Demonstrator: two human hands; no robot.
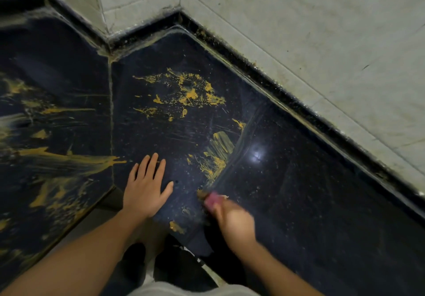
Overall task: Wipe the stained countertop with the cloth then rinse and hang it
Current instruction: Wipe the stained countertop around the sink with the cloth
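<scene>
A dark polished countertop (299, 169) fills the view, smeared with yellow-orange stains (190, 93) in its middle and on its left slab. My left hand (147, 187) lies flat on the counter with fingers spread, holding nothing. My right hand (232, 220) is blurred near the front edge, closed on a small pink cloth (212, 199) pressed to the surface. A curved wet streak runs from the cloth up through a smeared yellow patch (218, 153). The counter to the right of that streak looks free of stains.
Grimy pale tiled walls (322, 31) meet the counter along a dirty back edge and form a protruding corner (108, 33) at the back left. A seam (111, 111) splits the two slabs. The front edge drops to the floor by my legs.
</scene>
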